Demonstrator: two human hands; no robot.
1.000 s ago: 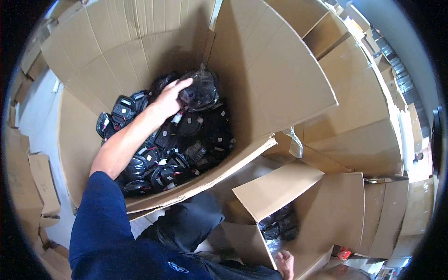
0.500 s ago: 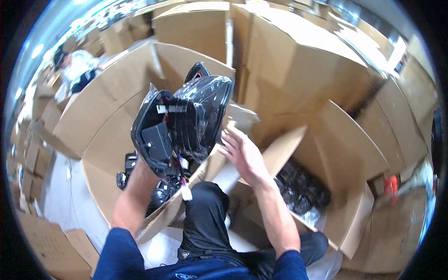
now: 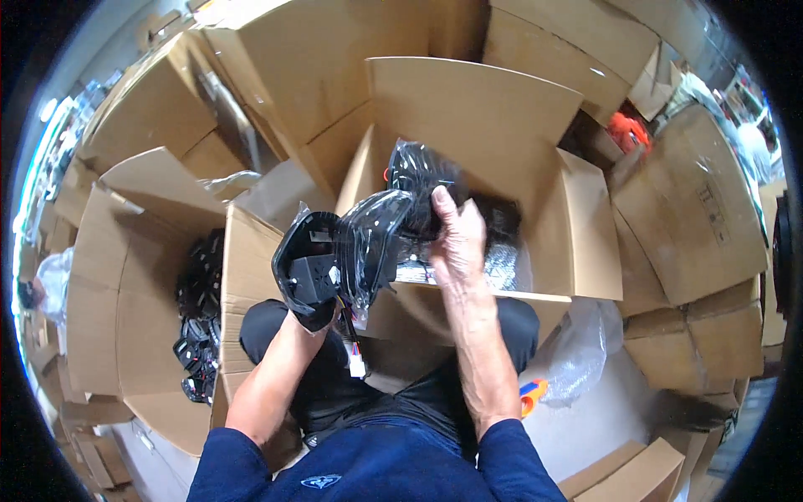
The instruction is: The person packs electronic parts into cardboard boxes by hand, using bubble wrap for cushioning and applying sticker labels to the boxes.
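Note:
Between my two hands is a black vehicle lamp [image 3: 368, 243] wrapped in clear, glossy film. A short cable with a white connector hangs from its housing; whether it is one piece or several together, I cannot tell. My left hand [image 3: 311, 321] grips it from beneath at the left, fingers mostly hidden. At its right end my right hand [image 3: 460, 238] is closed on it, thumb on top. Below and beyond, in an open cardboard box [image 3: 477, 109], lie dark film-wrapped parts [image 3: 499, 230]. Another open box [image 3: 96, 284] on the left contains several black parts [image 3: 201, 309].
Large cartons [image 3: 335, 67] stand close behind the boxes. Clear bubble wrap [image 3: 577, 356] lies on the floor at right, beside an orange and blue object [image 3: 532, 396]. A red-orange item [image 3: 629, 132] sits among cartons at far right. Another person [image 3: 52, 289] is at the far left.
My view has turned right. The lamp has gone from above the left box to the near edge of the right one. My right hand, open and apart before, now grips it.

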